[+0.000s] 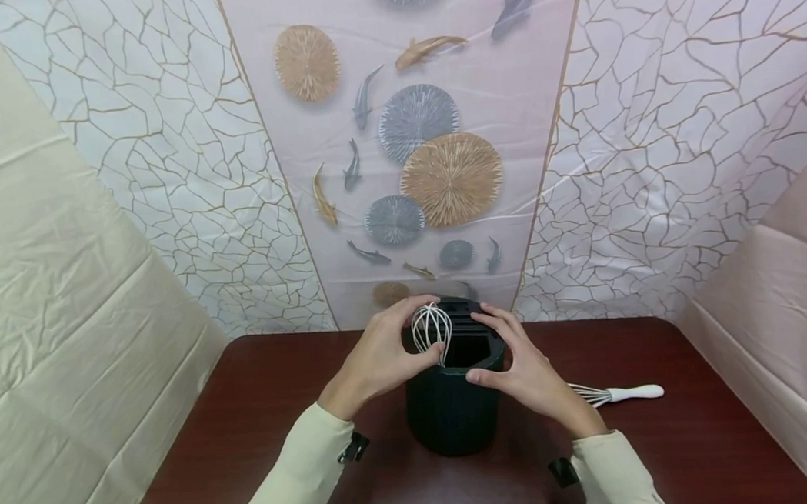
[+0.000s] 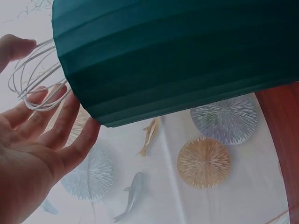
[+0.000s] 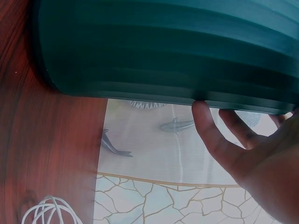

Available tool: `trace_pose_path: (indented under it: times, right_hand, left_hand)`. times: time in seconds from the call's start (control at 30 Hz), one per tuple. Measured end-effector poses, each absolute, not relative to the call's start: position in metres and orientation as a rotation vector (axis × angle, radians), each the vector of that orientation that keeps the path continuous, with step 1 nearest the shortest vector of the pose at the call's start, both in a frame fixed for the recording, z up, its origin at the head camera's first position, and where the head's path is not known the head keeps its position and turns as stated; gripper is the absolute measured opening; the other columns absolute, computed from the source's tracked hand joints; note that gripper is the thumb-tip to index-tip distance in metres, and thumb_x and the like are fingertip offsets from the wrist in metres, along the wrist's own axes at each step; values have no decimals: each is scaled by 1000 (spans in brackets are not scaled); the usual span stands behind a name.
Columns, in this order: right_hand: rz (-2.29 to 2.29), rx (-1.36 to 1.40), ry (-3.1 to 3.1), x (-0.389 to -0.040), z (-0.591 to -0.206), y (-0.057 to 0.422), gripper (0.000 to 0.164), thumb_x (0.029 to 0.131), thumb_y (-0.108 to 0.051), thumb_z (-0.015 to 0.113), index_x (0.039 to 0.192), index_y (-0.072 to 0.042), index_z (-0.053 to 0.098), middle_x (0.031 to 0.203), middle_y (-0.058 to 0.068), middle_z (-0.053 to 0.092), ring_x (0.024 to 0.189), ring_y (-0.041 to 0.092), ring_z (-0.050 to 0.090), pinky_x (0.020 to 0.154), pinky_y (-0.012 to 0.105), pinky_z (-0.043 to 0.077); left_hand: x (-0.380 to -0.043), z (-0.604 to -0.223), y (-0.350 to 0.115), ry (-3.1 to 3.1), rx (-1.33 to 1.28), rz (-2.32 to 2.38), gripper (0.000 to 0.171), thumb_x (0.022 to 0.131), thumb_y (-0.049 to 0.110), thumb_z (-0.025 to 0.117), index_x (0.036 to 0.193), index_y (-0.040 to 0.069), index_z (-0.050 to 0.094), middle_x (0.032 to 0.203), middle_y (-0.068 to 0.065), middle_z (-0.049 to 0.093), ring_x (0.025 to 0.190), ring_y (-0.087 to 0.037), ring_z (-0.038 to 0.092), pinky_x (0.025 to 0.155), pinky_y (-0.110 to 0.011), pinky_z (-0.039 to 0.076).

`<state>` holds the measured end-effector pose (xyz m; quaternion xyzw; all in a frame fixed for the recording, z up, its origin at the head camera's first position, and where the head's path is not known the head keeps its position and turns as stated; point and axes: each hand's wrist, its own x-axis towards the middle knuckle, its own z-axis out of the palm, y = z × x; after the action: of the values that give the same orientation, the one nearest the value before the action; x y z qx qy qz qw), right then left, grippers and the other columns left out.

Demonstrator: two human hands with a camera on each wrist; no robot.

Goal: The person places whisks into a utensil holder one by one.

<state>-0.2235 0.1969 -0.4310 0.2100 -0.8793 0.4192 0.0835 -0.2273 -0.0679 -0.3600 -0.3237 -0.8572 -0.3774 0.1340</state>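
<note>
A dark green ribbed utensil holder [image 1: 452,411] stands upright on the table, with a wide opening in front and narrow slots behind. The wire head of a whisk [image 1: 432,329] sticks up from its left side; the whisk's lower part is hidden inside. My left hand [image 1: 382,352] holds the wires between thumb and fingers, and in the left wrist view some fingertips touch the holder's rim. Around the holder's right side curves my right hand [image 1: 525,368], thumb at the front of the rim and fingers toward the back. Its fingertips press the ribbed wall in the right wrist view.
A second whisk [image 1: 636,393] with a white handle lies on the dark red wooden table [image 1: 263,445], right of the holder and partly behind my right forearm. Patterned cloth [image 1: 398,167] hangs behind the table, with plain cloth on both sides.
</note>
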Motion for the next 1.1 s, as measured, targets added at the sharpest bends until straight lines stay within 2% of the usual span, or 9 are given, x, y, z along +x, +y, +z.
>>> trace_pose_path:
  times: [0.07,0.2,0.3,0.4,0.53,0.57,0.7,0.9,1.1]
  right_hand:
    - [1252,627,-2627,-224,-431,197,85,89,-44,85,161,-33,41,172,-6,21,69,16,48,65,35,44]
    - [1254,641,-2613,-224,-432,196,85,89,-44,85,161,-33,42,172,-6,21,95,24,56,72,40,43]
    - [1247,641,-2610,-224,-433,196,85,89,-44,85,161,-32,42,172,-5,21,116,30,52,77,43,44]
    - [1239,632,-2624,-224,-434,196,85,89,-45,84,161,-33,41,173,-5,21,119,32,52,80,45,46]
    - [1256,620,-2634,-225,-433,197,85,90,-46,84,161,-35,40,173,-7,19,101,31,57,75,44,46]
    - [1248,618,-2631,-224,-433,197,85,89,-46,84,161,-35,40,173,-7,20,109,31,55,78,44,46]
    - [1275,624,-2628,-224,-432,197,85,89,-45,84,161,-35,40,173,-6,19,88,29,56,71,40,44]
    - [1250,627,-2624,-224,-432,197,85,90,-46,84,161,-36,40,173,-5,20,123,33,50,82,47,45]
    - [1254,629,-2628,-224,-432,198,84,90,-45,84,161,-36,40,173,-5,20,111,34,55,79,45,47]
  left_hand:
    - [-228,-359,-67,-2499,-945,-1077,61,91,25,82,146,13,60,138,-4,66,115,-18,66,100,-40,56]
    - [-228,-358,-66,-2513,-947,-1071,61,90,25,82,146,11,60,138,-4,66,115,-19,66,101,-42,55]
    - [-228,-358,-66,-2497,-966,-1075,60,90,22,82,145,11,61,137,-4,66,116,-19,66,101,-42,55]
    - [-228,-359,-66,-2462,-993,-1072,60,89,20,84,144,11,61,136,-4,66,118,-18,65,102,-42,55]
    - [-227,-361,-65,-2448,-1023,-1047,59,89,19,85,143,12,61,135,-4,66,116,-16,65,98,-38,56]
    - [-227,-362,-65,-2458,-1030,-1042,59,89,19,85,143,12,61,135,-3,66,114,-16,65,96,-36,57]
    - [-226,-367,-65,-2524,-1010,-1037,59,90,22,84,144,14,60,137,-2,65,111,-14,64,93,-32,57]
    - [-225,-368,-66,-2556,-970,-1045,60,91,27,85,145,18,60,139,0,66,113,-14,65,95,-34,57]
    - [-224,-371,-67,-2563,-968,-1048,64,92,28,84,149,17,57,142,-1,65,118,-16,66,100,-37,56]
